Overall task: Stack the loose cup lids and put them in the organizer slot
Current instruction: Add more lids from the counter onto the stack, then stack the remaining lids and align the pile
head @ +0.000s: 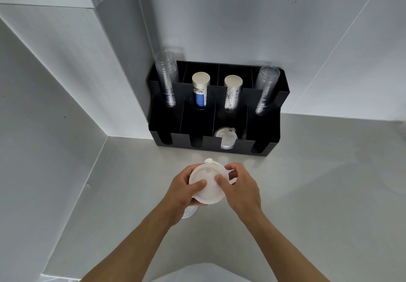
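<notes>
Mid-stacking, I'd say: at lower centre of the frame both hands, left hand [185,190] and right hand [239,188], had fingers clamped on a white lid stack [207,179] above the tabletop [307,193]. Next it needed squaring up, then dropping into the black organizer [272,141] slot holding lids [225,137]. Paper cup [199,93] printing wasn't readable.

Matt white plastic lids [208,182], a glossy black plastic organizer [272,141], and a smooth pale counter [307,193].
</notes>
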